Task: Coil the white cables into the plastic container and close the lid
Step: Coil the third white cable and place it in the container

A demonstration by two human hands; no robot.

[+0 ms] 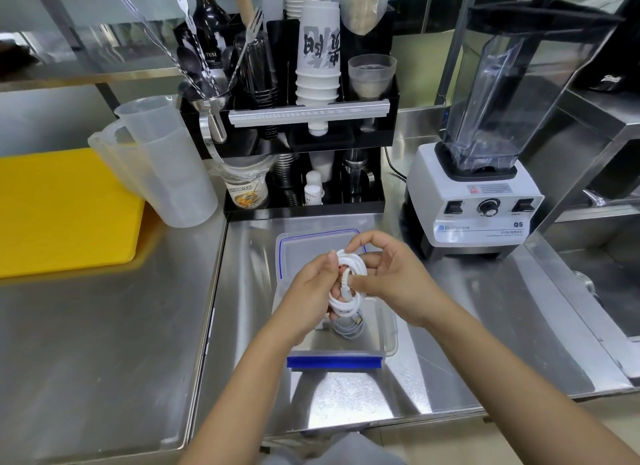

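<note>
Both hands hold a white cable (353,269) wound into a coil, just above the clear plastic container (388,329). My left hand (313,291) grips the coil's left side, fingers curled through the loops. My right hand (384,274) pinches the coil from the right, near the top. The cable's plug end hangs at the bottom of the coil, over a second coiled cable (348,328) lying inside the container. The container's lid (304,246), clear with a blue seal line, lies open behind it. A blue clasp (334,362) sits at the container's front edge.
The steel counter (104,343) carries a white blender (478,201) at the right and a black cup-and-utensil rack (304,174) behind the container. Clear measuring jugs (162,174) and a yellow cutting board (62,212) are at the left. A sink (609,277) lies far right.
</note>
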